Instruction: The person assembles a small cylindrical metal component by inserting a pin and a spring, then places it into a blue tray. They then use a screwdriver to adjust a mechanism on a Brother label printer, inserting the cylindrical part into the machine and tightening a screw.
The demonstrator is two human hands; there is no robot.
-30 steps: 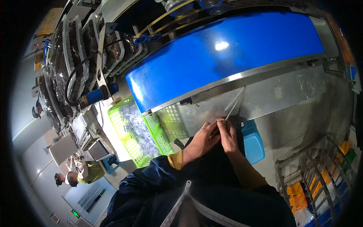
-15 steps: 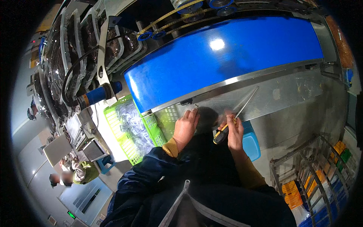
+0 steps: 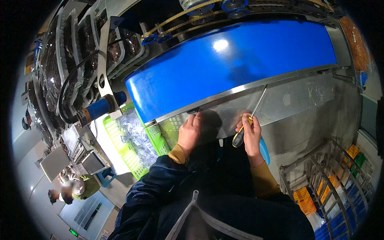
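Observation:
A screwdriver [image 3: 239, 137] with a black and yellow handle is gripped in my right hand [image 3: 251, 137]. Its long thin metal shaft points up and away, the tip close to the metal edge of the blue belt [image 3: 236, 58]. My left hand [image 3: 189, 133] is at the same edge further left, its fingers drawn together against a small dark fitting [image 3: 193, 111] on the rail. Whatever those fingertips pinch is hidden. Beneath both hands runs a shiny metal side panel [image 3: 276, 105].
A green crate [image 3: 159, 141] holding clear plastic pieces stands to the left, near stacked trays [image 3: 72, 52] of dark material. A metal cage cart [image 3: 312, 168] with orange crates is at lower right. Rollers and drive belts [image 3: 200, 12] line the far side. Another person [image 3: 80, 186] is at far left.
My left hand has moved up and slightly left to the dark fitting. The screwdriver is turned more upright, its tip nearer the belt edge.

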